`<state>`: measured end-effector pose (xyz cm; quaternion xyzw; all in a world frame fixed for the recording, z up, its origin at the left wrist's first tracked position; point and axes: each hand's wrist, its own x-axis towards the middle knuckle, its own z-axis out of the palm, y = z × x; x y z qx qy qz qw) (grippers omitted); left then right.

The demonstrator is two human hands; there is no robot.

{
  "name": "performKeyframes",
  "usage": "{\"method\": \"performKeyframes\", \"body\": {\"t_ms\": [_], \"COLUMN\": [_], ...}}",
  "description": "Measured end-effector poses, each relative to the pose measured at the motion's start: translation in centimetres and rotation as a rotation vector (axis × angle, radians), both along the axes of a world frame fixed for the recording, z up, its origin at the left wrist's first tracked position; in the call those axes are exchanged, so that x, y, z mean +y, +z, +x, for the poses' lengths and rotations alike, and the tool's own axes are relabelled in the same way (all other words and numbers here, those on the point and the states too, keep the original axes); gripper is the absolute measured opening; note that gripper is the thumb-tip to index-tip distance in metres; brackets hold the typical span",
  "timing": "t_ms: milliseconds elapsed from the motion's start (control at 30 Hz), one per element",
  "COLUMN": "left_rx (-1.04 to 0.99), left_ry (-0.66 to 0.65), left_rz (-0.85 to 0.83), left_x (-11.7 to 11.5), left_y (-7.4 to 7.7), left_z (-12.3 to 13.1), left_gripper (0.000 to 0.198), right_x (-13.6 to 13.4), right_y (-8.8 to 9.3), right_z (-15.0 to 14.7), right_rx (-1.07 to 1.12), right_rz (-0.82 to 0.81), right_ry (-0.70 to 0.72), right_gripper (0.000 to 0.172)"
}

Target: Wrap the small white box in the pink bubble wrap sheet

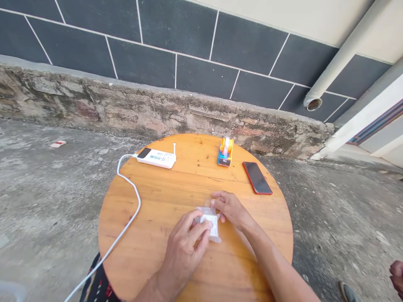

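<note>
A small white item in a clear plastic pouch [211,224] lies on the round wooden table [157,201], just in front of me. My left hand [185,243] pinches the pouch's near left side with thumb and fingers. On the far right side, my right hand [229,207] grips the pouch's edge with curled fingers. Both hands rest on the tabletop.
A white power strip [156,158] with a white cable [126,209] lies at the table's back left. An orange and blue tape dispenser [225,152] and a red phone [257,178] sit at the back right. Another person's hand [397,277] and shoe [348,291] show at bottom right.
</note>
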<state>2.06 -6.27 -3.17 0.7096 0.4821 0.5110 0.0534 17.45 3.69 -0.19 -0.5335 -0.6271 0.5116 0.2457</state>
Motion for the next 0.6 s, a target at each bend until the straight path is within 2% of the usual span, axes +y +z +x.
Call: {"method": "performKeyframes", "body": {"t_ms": [167, 367, 500, 600], "left_rx": [-0.009, -0.028, -0.028, -0.035], "left_ry": [-0.011, -0.031, -0.043, -0.06], "left_rz": [-0.016, -0.015, -0.011, 0.0], "left_x": [0.1, 0.2, 0.2, 0.2], "left_y": [0.0, -0.3, -0.5, -0.6], "left_z": [-0.1, -0.1, -0.1, -0.1], "left_gripper": [0.021, 0.022, 0.023, 0.025], "right_x": [0.3, 1.1, 1.8, 1.7], "right_y": [0.6, 0.4, 0.1, 0.5], "right_z": [-0.5, -0.3, 0.3, 0.9], "right_rx": [0.043, -0.001, -0.094, -0.173], "right_rz": [-0.06, -0.027, 0.078, 0.191], "right_ry": [0.099, 0.185, 0.175, 0.152], "right_gripper": [0.024, 0.025, 0.017, 0.014]}}
